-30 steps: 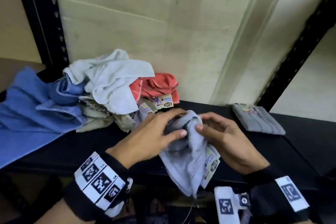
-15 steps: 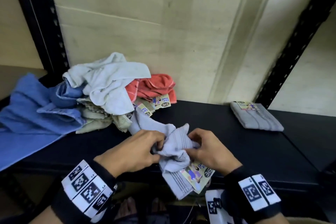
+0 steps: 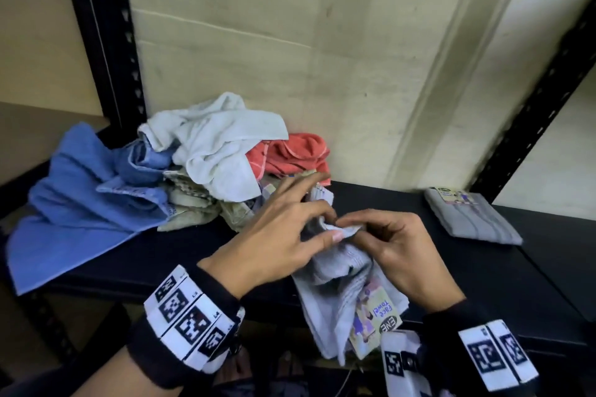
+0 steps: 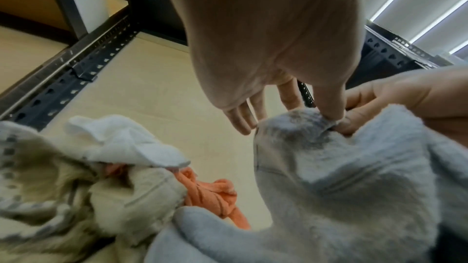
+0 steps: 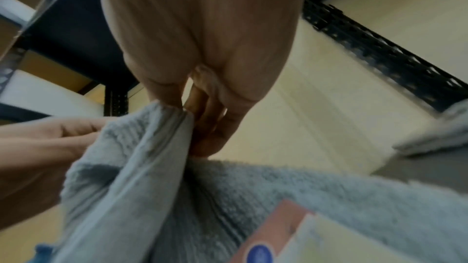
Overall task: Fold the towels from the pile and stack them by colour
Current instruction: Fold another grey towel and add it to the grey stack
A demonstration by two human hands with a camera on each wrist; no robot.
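**Grey towel lifted clear of the pile**

Raised since half a second ago, the left hand [image 3: 277, 235] and right hand [image 3: 400, 255] now pinch one edge of the grey towel [image 3: 338, 293] together, left fingers fanned out. Its label [image 3: 374, 316] hangs over the shelf's front edge. Behind the left hand sits the pile [image 3: 193, 171] of white, orange, beige and blue towels; a folded grey towel [image 3: 467, 219] lies near the black shelf's [image 3: 483, 284] right back corner, against a pale wall.
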